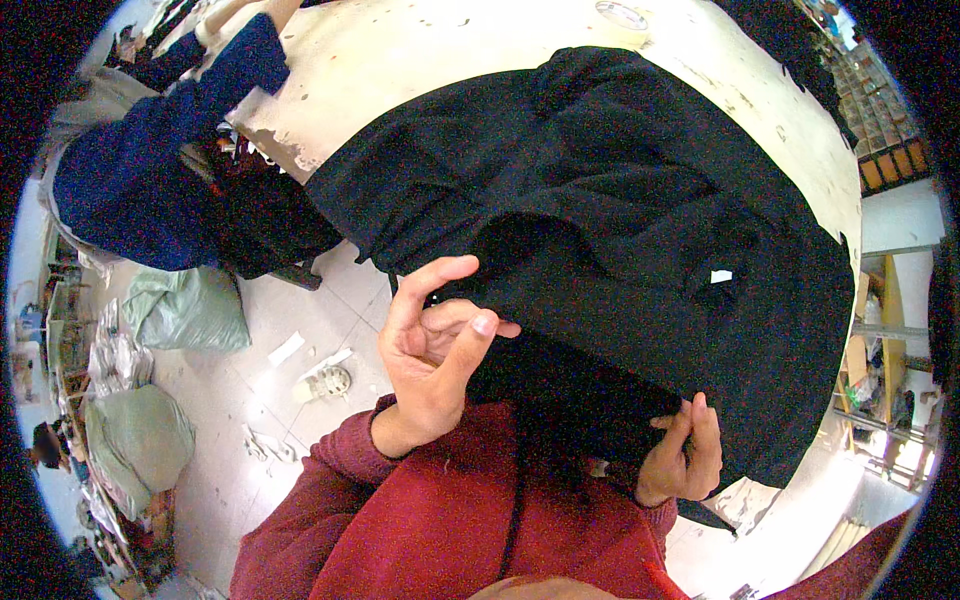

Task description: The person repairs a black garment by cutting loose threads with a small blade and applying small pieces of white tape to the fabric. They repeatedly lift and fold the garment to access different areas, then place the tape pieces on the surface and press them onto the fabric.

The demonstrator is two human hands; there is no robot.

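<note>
A large black garment [620, 220] lies spread over the pale table and hangs over its near edge toward my lap. My left hand [430, 350] is raised at the garment's near left edge, its thumb and fingers apart with nothing between them. Lower right, my right hand [688, 455] has its thumb and fingers pinched together on the near edge of the black cloth. A small white tag [721, 277] shows on the cloth beyond that hand. Folds run across the garment's far part.
The pale tabletop [440, 40] shows beyond the cloth, with a tape roll [621, 14] at its far side. A co-worker in dark blue [140, 180] is at the upper left. Stuffed green bags [188, 308] and scraps lie on the tiled floor; shelves [885, 330] stand right.
</note>
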